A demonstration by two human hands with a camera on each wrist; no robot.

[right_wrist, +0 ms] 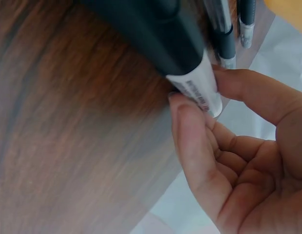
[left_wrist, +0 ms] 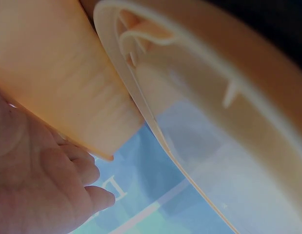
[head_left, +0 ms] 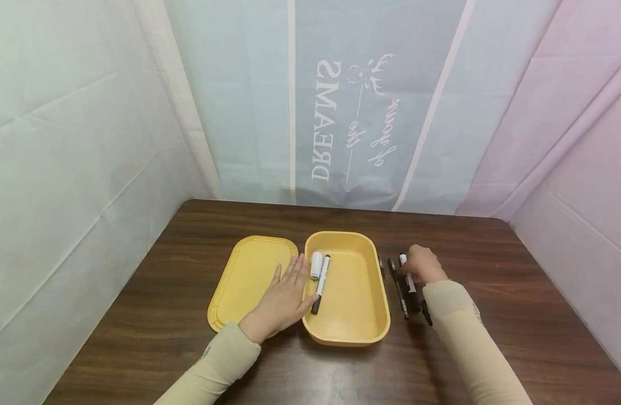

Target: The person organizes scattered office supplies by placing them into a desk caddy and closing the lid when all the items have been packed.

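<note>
My left hand lies with straight fingers along the left side of a yellow plastic box, thumb at its rim. Inside the box, against its left wall, are a thick white marker and a white marker with a black end. On the right, my right hand pinches a black-and-white marker between thumb and index finger, by its white part; its black end points toward my body. A dark pen lies between that marker and the box.
The yellow lid lies flat on the brown wooden table, left of the box and partly under my left hand. Another dark pen shows close by the box's right wall. A printed curtain hangs behind the table.
</note>
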